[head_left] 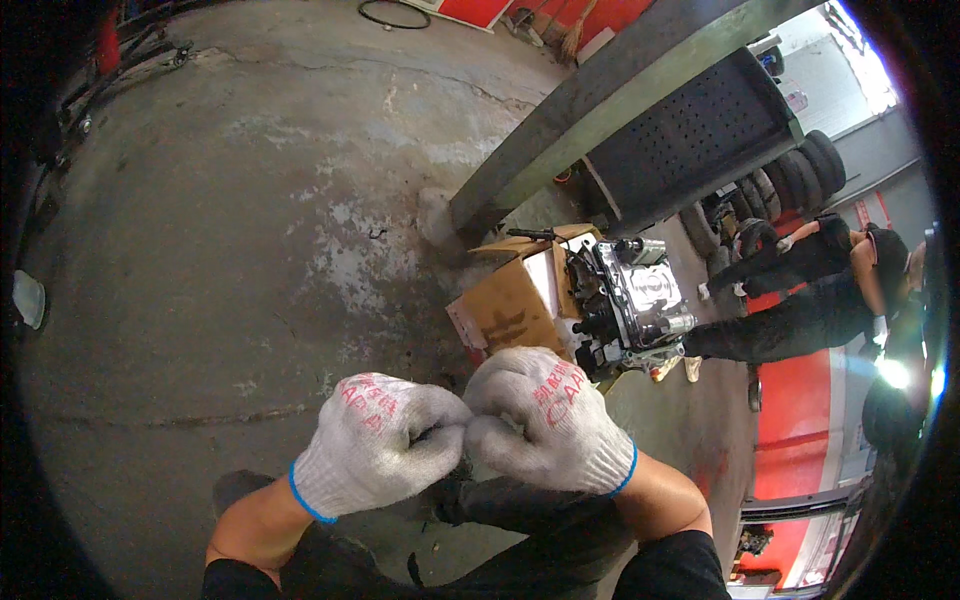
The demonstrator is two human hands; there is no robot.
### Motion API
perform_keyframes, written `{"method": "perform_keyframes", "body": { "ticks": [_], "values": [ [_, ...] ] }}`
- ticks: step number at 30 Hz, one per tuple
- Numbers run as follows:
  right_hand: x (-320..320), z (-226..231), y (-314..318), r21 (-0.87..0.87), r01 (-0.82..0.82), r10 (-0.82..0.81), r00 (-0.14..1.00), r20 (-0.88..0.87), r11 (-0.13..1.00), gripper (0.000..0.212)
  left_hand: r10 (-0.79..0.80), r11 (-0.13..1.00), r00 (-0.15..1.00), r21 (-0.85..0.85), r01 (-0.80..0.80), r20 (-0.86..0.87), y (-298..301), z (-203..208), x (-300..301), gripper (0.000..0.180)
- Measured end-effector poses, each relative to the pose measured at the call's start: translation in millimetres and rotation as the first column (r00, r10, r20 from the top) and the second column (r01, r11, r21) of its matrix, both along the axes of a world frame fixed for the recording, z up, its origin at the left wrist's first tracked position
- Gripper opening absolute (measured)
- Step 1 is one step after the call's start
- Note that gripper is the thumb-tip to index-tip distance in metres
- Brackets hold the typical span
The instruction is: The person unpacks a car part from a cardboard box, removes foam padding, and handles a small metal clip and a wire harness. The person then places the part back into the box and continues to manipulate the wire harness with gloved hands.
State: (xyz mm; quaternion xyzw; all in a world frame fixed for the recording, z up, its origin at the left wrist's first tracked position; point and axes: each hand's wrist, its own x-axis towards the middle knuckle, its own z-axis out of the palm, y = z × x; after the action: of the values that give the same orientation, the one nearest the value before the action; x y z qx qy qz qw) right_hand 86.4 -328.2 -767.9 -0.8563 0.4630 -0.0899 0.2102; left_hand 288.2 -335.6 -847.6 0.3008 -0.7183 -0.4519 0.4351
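Note:
Both of my hands wear whitish knit work gloves with blue cuffs and red print, and they meet knuckle to knuckle above my legs. My left hand is closed, thumb pressed against the curled fingers. Touching it, my right hand is curled closed in the same way. Whatever lies between the fingers, if anything, is hidden. Just beyond the right hand stands an opened cardboard box. Beside the box is a metal engine-like assembly with a silvery top and dark fittings.
A thick metal post rises past the box, near a black perforated panel. Stacked tires stand at the far right. Two people in dark clothes are on the right. A broom and a black hoop are far off.

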Motion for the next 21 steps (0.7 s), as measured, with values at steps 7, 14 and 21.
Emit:
{"method": "perform_keyframes", "body": {
  "ticks": [7, 14, 21],
  "values": [
    [-0.9, 2.1, -6.9, 0.580, 0.216, -0.344, 0.931, 0.120, 0.786, 0.020, -0.130, 0.853, 0.969, 0.474, 0.218, -0.212, -12.3, 0.6, 11.8, 0.016],
    [-2.5, -2.1, -5.0, 0.671, 0.184, -0.512, 0.792, 0.331, 0.718, 0.021, -0.065, 0.710, 0.932, 0.640, 0.295, -0.357, -23.1, 1.2, 18.9, 0.015],
    [7.4, -8.3, -8.3, 0.596, 0.304, -0.468, 0.873, 0.138, 0.743, 0.028, -0.095, 0.856, 0.984, 0.492, 0.160, -0.154, -14.6, -6.0, 9.5, 0.017]
  ]
}}
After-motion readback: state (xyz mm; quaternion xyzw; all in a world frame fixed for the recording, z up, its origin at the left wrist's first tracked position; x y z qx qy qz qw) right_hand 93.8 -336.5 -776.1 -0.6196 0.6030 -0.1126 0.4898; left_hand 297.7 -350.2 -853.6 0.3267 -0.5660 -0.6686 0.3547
